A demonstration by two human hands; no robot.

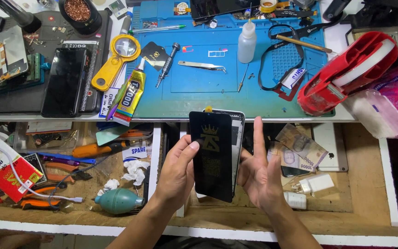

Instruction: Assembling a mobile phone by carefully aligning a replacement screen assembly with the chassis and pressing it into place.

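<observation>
My left hand [177, 170] grips a black rectangular sleeve with a gold emblem [212, 157] by its left edge, thumb on the front. Behind the sleeve sits a phone with a pale frame [239, 133], only its right edge and top showing. My right hand [260, 173] is beside the phone's right edge, palm facing left, fingers spread and index finger pointing up; whether it touches the phone is unclear. Both are held over the open drawer, just below the front edge of the blue work mat [217, 83].
On the mat lie tweezers [202, 66], a screwdriver [167, 62], a white squeeze bottle [246, 42] and a glue tube [131, 94]. A red tape dispenser [346, 74] stands right. A dark phone [64, 80] and yellow magnifier [116, 57] lie left. The drawer holds banknotes [295, 150], a charger [316, 183], pliers and a teal blower [118, 201].
</observation>
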